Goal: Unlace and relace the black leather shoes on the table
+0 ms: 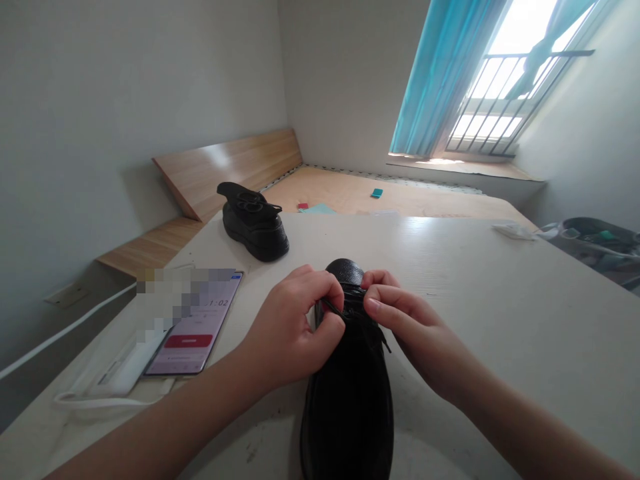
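A black lace-up shoe [349, 407] lies on the white table in front of me, its toe pointing away. My left hand [303, 327] is closed at the shoe's left side, thumb and forefinger pinching the black shoelace [333, 309]. From the right, my right hand [400, 310] is closed with its fingertips at the lacing; whatever they grip is mostly hidden behind the thumb and fingers. A loose lace end hangs over the shoe's right side below that hand. Farther back on the left stands a second black shoe [256, 230], with its dark tongue and laces on top.
A phone [195, 333] with a lit screen lies at the left beside a white power bank [127, 363] and white cable [107, 403]. Clear plastic [515, 231] rests at the table's far right edge. Behind are a bed [345, 187] and a bin [595, 247].
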Action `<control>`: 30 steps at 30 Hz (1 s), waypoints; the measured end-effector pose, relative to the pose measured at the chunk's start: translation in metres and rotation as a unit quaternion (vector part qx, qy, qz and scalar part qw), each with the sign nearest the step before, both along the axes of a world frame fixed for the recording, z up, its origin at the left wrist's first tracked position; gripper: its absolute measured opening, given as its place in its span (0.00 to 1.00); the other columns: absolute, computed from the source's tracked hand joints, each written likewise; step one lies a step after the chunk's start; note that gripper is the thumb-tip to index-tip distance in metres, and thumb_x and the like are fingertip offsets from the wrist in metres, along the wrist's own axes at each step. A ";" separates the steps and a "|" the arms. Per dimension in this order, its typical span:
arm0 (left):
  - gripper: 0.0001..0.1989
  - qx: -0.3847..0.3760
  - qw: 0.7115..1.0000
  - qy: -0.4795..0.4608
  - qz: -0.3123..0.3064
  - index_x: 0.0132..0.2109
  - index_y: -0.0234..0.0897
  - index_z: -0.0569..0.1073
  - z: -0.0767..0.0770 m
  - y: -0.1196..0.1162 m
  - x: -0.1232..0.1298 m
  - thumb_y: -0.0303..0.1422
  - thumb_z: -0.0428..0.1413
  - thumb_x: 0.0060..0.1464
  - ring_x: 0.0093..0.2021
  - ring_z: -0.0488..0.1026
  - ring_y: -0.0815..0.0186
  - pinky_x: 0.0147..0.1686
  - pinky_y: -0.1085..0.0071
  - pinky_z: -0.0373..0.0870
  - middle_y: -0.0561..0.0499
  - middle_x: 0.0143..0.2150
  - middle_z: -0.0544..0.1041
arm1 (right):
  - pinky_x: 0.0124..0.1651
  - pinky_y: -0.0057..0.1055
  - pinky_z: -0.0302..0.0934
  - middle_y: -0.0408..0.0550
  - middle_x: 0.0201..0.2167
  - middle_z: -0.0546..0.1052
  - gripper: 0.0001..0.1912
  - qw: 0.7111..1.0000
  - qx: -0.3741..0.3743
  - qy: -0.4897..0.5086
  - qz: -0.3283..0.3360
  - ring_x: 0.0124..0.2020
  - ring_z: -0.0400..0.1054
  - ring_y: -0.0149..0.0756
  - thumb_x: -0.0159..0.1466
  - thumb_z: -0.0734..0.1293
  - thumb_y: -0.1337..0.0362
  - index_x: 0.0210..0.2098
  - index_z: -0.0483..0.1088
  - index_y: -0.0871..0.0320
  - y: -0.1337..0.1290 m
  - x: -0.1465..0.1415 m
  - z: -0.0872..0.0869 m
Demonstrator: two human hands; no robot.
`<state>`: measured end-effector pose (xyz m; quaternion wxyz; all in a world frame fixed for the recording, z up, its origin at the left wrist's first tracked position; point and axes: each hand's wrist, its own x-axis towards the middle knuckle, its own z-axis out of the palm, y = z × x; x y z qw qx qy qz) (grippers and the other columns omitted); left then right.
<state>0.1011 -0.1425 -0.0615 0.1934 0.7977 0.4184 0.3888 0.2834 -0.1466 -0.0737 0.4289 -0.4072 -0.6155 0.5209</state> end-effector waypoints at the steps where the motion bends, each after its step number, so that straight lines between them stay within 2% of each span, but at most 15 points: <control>1: 0.03 0.000 1.000 -0.001 0.001 0.27 0.36 0.66 0.000 0.000 0.000 0.25 0.48 0.43 0.30 0.63 0.68 0.31 0.70 0.59 0.54 0.26 0.66 | 0.52 0.39 0.48 0.46 0.40 0.62 0.16 1.000 0.009 -0.010 -0.008 0.48 0.56 0.42 0.61 0.65 0.54 0.23 0.67 0.57 0.000 -0.001 -0.001; 5: 0.02 0.012 1.000 0.011 0.018 0.26 0.36 0.64 -0.001 0.000 -0.001 0.26 0.49 0.42 0.28 0.62 0.68 0.29 0.70 0.58 0.55 0.25 0.65 | 0.52 0.40 0.48 0.46 0.38 0.62 0.14 1.000 0.001 0.007 -0.029 0.46 0.56 0.41 0.60 0.65 0.55 0.22 0.67 0.57 0.003 -0.004 -0.004; 10: 0.01 0.049 0.997 0.044 0.036 0.26 0.36 0.65 -0.003 0.002 -0.002 0.26 0.50 0.42 0.27 0.61 0.68 0.28 0.69 0.56 0.54 0.24 0.64 | 0.48 0.36 0.50 0.44 0.40 0.61 0.10 0.990 -0.091 0.105 0.001 0.44 0.57 0.37 0.59 0.67 0.57 0.25 0.69 0.56 0.005 -0.003 -0.005; 16: 0.03 0.023 1.000 0.010 -0.003 0.28 0.36 0.65 -0.003 0.004 -0.001 0.25 0.49 0.43 0.31 0.63 0.67 0.32 0.69 0.59 0.54 0.27 0.66 | 0.50 0.35 0.48 0.45 0.41 0.61 0.18 0.999 -0.032 0.041 0.001 0.45 0.56 0.37 0.58 0.69 0.55 0.19 0.65 0.58 0.008 0.002 -0.005; 19: 0.02 0.025 1.000 0.008 -0.007 0.29 0.36 0.66 -0.001 0.004 0.000 0.25 0.51 0.45 0.31 0.63 0.67 0.33 0.69 0.60 0.54 0.28 0.67 | 0.47 0.33 0.49 0.44 0.42 0.61 0.17 0.996 -0.046 0.079 -0.003 0.44 0.57 0.35 0.59 0.69 0.55 0.20 0.67 0.58 0.010 0.003 -0.008; 24: 0.02 0.020 1.000 0.003 -0.010 0.30 0.37 0.67 0.000 0.003 0.000 0.25 0.51 0.46 0.32 0.64 0.67 0.32 0.69 0.60 0.54 0.29 0.68 | 0.53 0.31 0.47 0.44 0.43 0.65 0.15 0.991 -0.049 0.121 -0.007 0.53 0.56 0.38 0.59 0.69 0.55 0.20 0.70 0.56 0.013 0.002 -0.011; 27: 0.03 0.022 1.000 0.005 0.005 0.29 0.37 0.67 0.000 0.003 -0.001 0.25 0.51 0.45 0.31 0.64 0.67 0.33 0.69 0.60 0.54 0.28 0.69 | 0.54 0.32 0.48 0.45 0.44 0.65 0.16 0.990 -0.064 0.129 -0.010 0.53 0.56 0.39 0.59 0.69 0.55 0.20 0.70 0.56 0.013 0.002 -0.009; 30: 0.02 0.024 0.999 0.016 0.046 0.28 0.37 0.65 -0.002 0.004 -0.002 0.26 0.51 0.45 0.30 0.64 0.67 0.32 0.68 0.60 0.54 0.26 0.67 | 0.52 0.32 0.48 0.45 0.44 0.65 0.18 0.989 -0.075 0.129 -0.022 0.52 0.56 0.40 0.58 0.70 0.55 0.18 0.67 0.57 0.011 0.001 -0.006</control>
